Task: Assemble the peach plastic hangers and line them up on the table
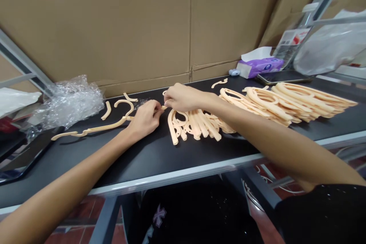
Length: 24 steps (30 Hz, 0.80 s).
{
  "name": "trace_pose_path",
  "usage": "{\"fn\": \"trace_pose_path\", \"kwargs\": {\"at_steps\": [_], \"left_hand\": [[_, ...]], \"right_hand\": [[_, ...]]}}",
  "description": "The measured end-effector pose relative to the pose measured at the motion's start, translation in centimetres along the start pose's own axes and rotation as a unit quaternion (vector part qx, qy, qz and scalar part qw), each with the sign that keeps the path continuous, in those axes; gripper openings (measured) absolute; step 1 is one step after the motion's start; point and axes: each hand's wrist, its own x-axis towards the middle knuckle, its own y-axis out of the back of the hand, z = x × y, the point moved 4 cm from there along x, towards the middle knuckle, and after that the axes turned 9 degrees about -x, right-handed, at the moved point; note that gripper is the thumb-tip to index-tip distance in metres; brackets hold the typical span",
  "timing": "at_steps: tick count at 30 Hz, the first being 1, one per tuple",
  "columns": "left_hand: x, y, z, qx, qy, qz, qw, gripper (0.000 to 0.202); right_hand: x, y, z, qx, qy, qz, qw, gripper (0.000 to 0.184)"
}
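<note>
A cream plastic folding hanger (100, 127) is held up a little over the dark table, its hook curling up beside my left hand and one long arm reaching left. My left hand (146, 120) is closed around the hanger near its middle. Thumb and fingers of my right hand (181, 97) pinch the hanger's other side, close to the left fingertips; the hand hides much of that end. Just below my right hand lies a heap of loose cream hanger parts (197, 124).
Folded hangers (265, 101) are piled on the right. Loose curved pieces (106, 110) lie near the crumpled clear plastic (76, 101). A purple tissue pack (264, 66), phone (284, 77) and bottle (296, 36) stand at back right. Cardboard (137, 26) walls the rear.
</note>
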Motion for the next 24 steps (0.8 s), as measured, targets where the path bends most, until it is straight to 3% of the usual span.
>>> {"fn": "trace_pose_path", "kwargs": {"at_steps": [13,24], "left_hand": [[0.0,-0.3,0.4,0.006,-0.034,0.007,0.999,0.013],[-0.1,0.7,0.7,0.027,0.022,-0.035,0.999,0.02]], "right_hand": [[0.2,0.3,0.5,0.048,-0.009,0.032,0.998,0.018],[-0.1,-0.2,0.7,0.023,-0.001,0.03,0.999,0.024]]}}
